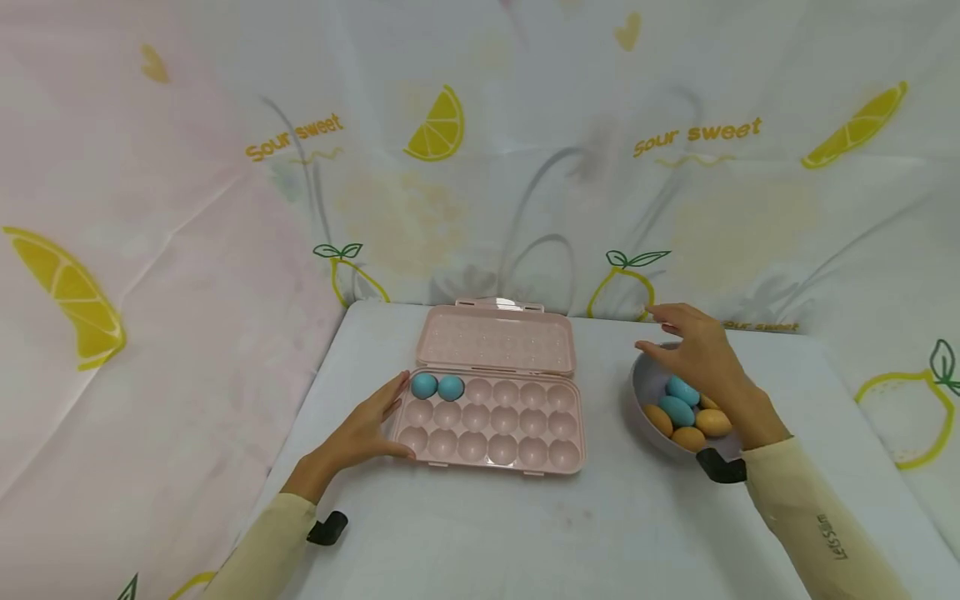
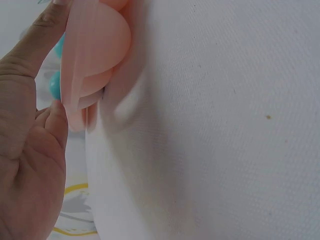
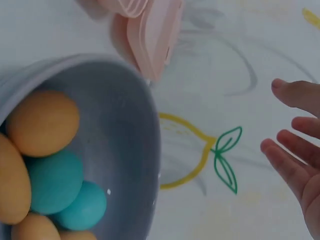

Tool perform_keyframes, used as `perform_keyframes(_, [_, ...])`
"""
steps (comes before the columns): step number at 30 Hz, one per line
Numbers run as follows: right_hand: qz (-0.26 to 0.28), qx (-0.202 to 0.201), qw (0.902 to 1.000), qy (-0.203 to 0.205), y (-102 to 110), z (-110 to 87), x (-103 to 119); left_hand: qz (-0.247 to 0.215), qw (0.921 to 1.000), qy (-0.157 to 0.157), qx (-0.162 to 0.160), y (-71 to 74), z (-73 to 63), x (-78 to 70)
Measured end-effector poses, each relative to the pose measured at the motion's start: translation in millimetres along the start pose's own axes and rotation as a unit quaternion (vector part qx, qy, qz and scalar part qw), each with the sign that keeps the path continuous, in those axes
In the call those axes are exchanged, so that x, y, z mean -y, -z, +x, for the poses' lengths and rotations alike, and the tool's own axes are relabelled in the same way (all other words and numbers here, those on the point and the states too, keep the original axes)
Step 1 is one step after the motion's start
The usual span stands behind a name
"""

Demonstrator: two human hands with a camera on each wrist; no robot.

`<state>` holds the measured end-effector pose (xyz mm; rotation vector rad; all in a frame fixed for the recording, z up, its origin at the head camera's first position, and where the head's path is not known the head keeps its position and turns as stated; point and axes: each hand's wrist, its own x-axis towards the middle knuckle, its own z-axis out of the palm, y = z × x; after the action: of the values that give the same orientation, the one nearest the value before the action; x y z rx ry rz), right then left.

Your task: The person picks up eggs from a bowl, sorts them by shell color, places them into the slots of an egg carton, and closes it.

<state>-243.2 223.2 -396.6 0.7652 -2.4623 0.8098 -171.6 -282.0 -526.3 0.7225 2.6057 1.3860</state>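
Where the white-covered bench (image 1: 510, 542) comes nearest, two pale sleeves (image 1: 262, 546) reach in. On the right, grey bowl (image 3: 127, 125) with two blue eggs (image 3: 56, 180) and several orange eggs (image 3: 44, 123) heaped in it; forearm covers part, so no full count. On the left, left hand (image 1: 358, 429) grips the end of the pink egg box (image 1: 476, 416), thumb at the front corner, fingers at the back one; steadying it, I judge. Box lies open, three rows of six cups (image 1: 505, 419). Another blue pair (image 1: 451, 388) sits in the back row, first two from the left, the only ones filled. Right hand (image 1: 701, 354) hovers over the bowl's far side, fingers spread, thumb apart, nothing between them. Reads as the loading step, early on. Next move seems to call for dipping into the bowl, a gentle pinch on one egg, likely blue, then a level carry to the third back-row cup. Farther off, the lid (image 1: 495, 337), folded back, then lemon-print cloth (image 1: 525, 83).
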Motion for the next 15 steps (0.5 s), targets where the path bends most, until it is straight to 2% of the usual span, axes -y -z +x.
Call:
perform_keyframes(4, [-0.009,0.022,0.9988,-0.043,19,-14.9,-11,0.010,0.9999,0.005,0.000,0.1,-0.2,0.4])
perform_keyframes(9, [-0.026,0.042,0.9960,-0.074,31,-32.1,-20,0.018,0.9998,0.010,-0.002,0.4,0.5,0.7])
perform_keyframes(15, [-0.028,0.119,0.9831,-0.136,32,-46.9,-27,0.018,0.9996,0.020,0.001,0.9,-0.8,0.7])
